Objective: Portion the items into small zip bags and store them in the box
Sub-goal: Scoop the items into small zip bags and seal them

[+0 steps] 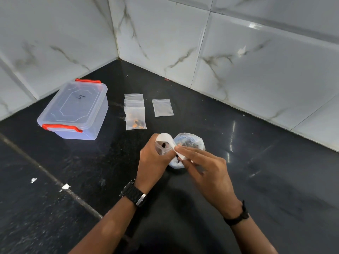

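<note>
Gripping a small zip bag (pixel 162 143) from below, the left hand (pixel 153 162) curls round it; the right hand (pixel 205 164) pinches its rim, the box (pixel 75 109) well left.

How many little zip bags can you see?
5, maybe more hidden: three overlapping in a stack beside the box, one bag lying alone right of it, one in the left hand.

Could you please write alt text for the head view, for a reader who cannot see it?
Two hands hold a small zip bag open over a dark counter: left hand grips it, right hand pinches its mouth. A larger bag sits behind; farther back lie filled bags, an empty bag and a closed box.
</note>
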